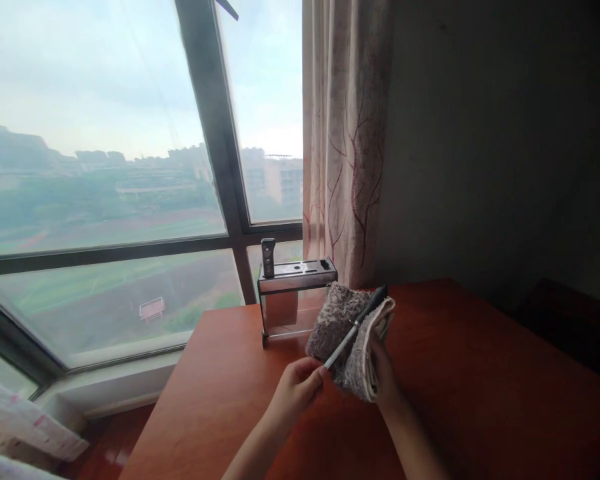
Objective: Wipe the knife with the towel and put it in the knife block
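Observation:
My left hand (303, 382) pinches the pale lower end of a slim knife (347, 337) between thumb and fingers. The knife lies slanted across a folded, fuzzy grey-brown towel (333, 320), its dark handle pointing up and to the right. From the right side, my right hand (384, 373) supports the towel above the table; its fingers are mostly hidden by the folds. Just behind the towel stands a clear-sided knife block (297, 270) with a metal top. One dark handle with holes (268, 259) sticks up from the block's left end.
A reddish-brown wooden table (220, 407) spreads under my hands. Large windows (105, 200) stand to the left and ahead. A patterned curtain (347, 133) hangs behind the block, and a dark wall (480, 147) is at the right.

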{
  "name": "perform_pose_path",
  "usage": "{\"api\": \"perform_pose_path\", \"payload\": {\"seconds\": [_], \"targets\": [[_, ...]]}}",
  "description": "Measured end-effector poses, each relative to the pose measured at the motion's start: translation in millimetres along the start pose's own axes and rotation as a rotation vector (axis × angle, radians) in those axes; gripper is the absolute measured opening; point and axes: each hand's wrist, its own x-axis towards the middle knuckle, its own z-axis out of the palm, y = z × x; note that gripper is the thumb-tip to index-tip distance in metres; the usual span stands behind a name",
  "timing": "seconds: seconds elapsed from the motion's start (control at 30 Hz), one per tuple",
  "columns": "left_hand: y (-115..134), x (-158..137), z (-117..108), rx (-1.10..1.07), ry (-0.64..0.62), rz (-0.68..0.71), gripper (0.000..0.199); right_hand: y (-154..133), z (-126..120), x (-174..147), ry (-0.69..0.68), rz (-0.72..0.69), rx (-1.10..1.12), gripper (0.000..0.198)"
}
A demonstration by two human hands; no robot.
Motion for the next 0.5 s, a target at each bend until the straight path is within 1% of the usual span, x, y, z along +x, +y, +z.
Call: {"api": "perform_pose_path", "payload": {"seconds": [0.1,0.17,0.23,0.33,0.43,0.5], "targets": [[-4.6,3.5,-0.5,0.136,0.052,0.133,0.044,3.5,2.5,-2.9,-0.062,0.155,0.136,0.042],[-5.4,3.5,-1.1,0.161,0.051,0.197,0.044,5.1,1.2,-2.6,-0.079,0.228,0.213,0.043],[-4.9,2.6,-1.7,0.144,0.031,0.219,0.043,5.8,-2.1,-1.9,-0.109,0.279,0.240,0.041],[-3.8,1.7,-3.2,0.107,-0.017,0.191,0.044,4.4,-7.6,-2.0,-0.193,0.353,0.277,0.039],[-2.8,1.5,-6.1,0.110,-0.056,0.180,0.045,0.3,-10.2,-3.3,-0.211,0.352,0.257,0.036],[-1.0,1.1,-8.0,0.144,-0.055,0.191,0.045,-2.5,-10.3,-3.9,-0.142,0.266,0.191,0.033]]}}
